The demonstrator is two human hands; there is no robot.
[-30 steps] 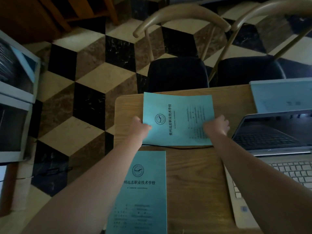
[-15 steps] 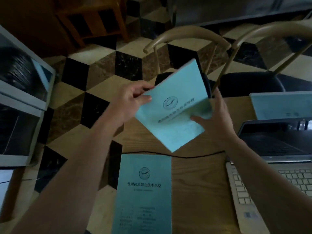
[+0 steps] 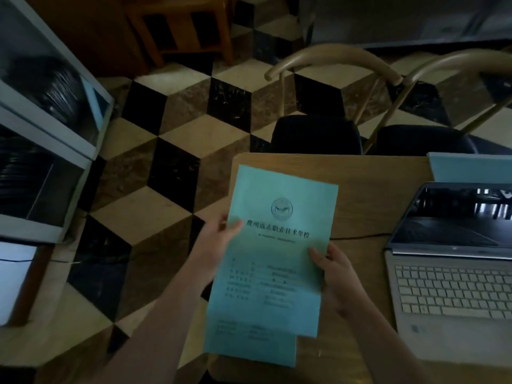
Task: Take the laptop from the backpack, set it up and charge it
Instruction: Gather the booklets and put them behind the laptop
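Observation:
An open silver laptop [image 3: 454, 289] stands on the wooden table [image 3: 368, 195] at the right, its screen dark. A thin black cable [image 3: 360, 237] runs across the table to the laptop's left side. I hold a teal booklet [image 3: 279, 245] upright over the table's left part. My left hand [image 3: 219, 239] pinches its left edge and my right hand [image 3: 332, 270] grips its right edge. Beneath it lies a second teal booklet [image 3: 249, 345], mostly covered. No backpack is in view.
A third teal booklet [image 3: 471, 167] lies behind the laptop. Two chairs [image 3: 315, 134] with dark seats stand at the table's far side. A white glass-fronted cabinet [image 3: 41, 134] stands left on the checkered floor. A wooden stool [image 3: 180, 29] is far back.
The booklet lay flat at the table's far edge; both hands lifted it, turned it upright and brought it near, over the second booklet.

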